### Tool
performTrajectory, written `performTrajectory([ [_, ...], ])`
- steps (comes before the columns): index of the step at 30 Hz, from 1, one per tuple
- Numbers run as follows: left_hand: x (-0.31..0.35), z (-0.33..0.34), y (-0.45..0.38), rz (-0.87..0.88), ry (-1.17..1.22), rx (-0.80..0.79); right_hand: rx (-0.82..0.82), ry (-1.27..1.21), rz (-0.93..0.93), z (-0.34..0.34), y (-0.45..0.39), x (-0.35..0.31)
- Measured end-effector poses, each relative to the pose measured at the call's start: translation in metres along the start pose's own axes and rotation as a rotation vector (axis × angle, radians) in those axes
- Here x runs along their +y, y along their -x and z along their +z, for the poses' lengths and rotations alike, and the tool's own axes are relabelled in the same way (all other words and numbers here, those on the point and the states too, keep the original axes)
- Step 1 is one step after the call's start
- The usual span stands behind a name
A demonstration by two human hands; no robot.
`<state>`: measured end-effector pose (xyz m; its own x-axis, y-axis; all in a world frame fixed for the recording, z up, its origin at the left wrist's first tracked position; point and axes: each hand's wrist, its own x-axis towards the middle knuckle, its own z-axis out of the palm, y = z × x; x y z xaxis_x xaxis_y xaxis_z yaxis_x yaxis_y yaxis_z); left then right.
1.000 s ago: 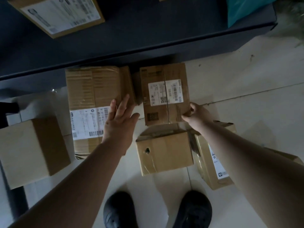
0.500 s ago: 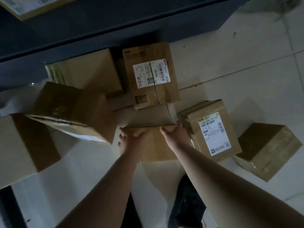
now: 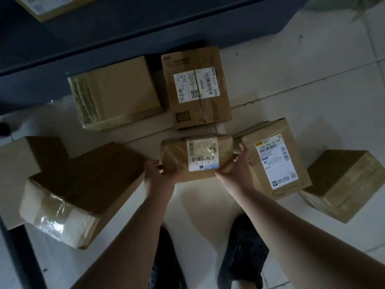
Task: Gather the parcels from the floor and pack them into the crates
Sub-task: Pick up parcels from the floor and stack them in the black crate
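Observation:
A small brown cardboard parcel with a white barcode label facing up is in the middle of the view, held between both hands. My left hand grips its left side and my right hand grips its right side. Several other brown parcels lie on the pale tiled floor: a plain box, a labelled box, another labelled box at right, a taped box far right, and a large taped box at left. A dark crate runs across the top.
A pale box sits at the far left edge. Another labelled parcel lies inside the crate at top left. My two dark shoes stand on the floor below the held parcel. Bare tiles extend to the upper right.
Both hands took hold of the small parcel and turned it so its label faces up. The large box at left came down to rest on the floor. The view shifted slightly.

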<state>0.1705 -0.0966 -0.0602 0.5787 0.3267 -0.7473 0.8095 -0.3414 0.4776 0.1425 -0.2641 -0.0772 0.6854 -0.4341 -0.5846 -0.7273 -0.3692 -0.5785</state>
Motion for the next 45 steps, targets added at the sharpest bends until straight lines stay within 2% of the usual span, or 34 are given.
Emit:
performTrajectory([
  [4, -0.006, -0.001, -0.004, -0.134, -0.004, -0.136, -0.115, 0.069, 0.02, 0.001, -0.011, -0.009],
  [6, -0.004, -0.003, -0.002, -0.197, 0.038, -0.152, -0.083, -0.063, 0.075, 0.003, -0.015, -0.019],
  [9, -0.005, -0.009, 0.002, -0.218, 0.191, -0.077, -0.018, -0.279, 0.078, 0.003, -0.018, -0.03],
  [13, -0.012, -0.018, 0.003, -0.17, 0.341, 0.03, -0.062, -0.42, -0.007, 0.002, -0.011, -0.027],
  [17, -0.021, -0.016, -0.002, -0.084, 0.204, 0.091, -0.143, -0.227, -0.005, 0.007, -0.003, -0.005],
  [19, -0.025, -0.015, -0.005, -0.1, 0.221, 0.078, -0.15, -0.118, 0.018, 0.008, 0.0, 0.004],
  [26, -0.036, -0.019, -0.01, -0.045, 0.18, -0.079, -0.13, -0.057, 0.005, 0.014, 0.004, 0.019],
  [30, -0.033, -0.032, -0.001, 0.143, 0.017, -0.005, -0.038, -0.123, 0.006, 0.012, 0.01, 0.015],
  [33, -0.016, -0.054, 0.007, 0.213, 0.001, 0.032, -0.052, -0.198, -0.013, -0.006, 0.012, 0.004],
  [36, 0.014, -0.07, 0.011, 0.202, 0.166, -0.086, -0.228, -0.239, -0.025, -0.034, 0.01, -0.021],
  [37, 0.029, -0.072, 0.012, 0.222, 0.176, -0.127, -0.237, -0.243, -0.05, -0.043, 0.006, -0.03],
  [39, 0.061, -0.067, 0.008, 0.305, 0.15, -0.147, -0.177, -0.244, -0.1, -0.059, -0.001, -0.048],
  [42, 0.121, -0.045, -0.002, 0.439, 0.164, -0.06, -0.071, -0.37, -0.138, -0.068, -0.013, -0.071],
  [45, 0.166, -0.011, -0.014, 0.47, 0.249, -0.046, -0.009, -0.478, -0.113, -0.057, -0.029, -0.09],
])
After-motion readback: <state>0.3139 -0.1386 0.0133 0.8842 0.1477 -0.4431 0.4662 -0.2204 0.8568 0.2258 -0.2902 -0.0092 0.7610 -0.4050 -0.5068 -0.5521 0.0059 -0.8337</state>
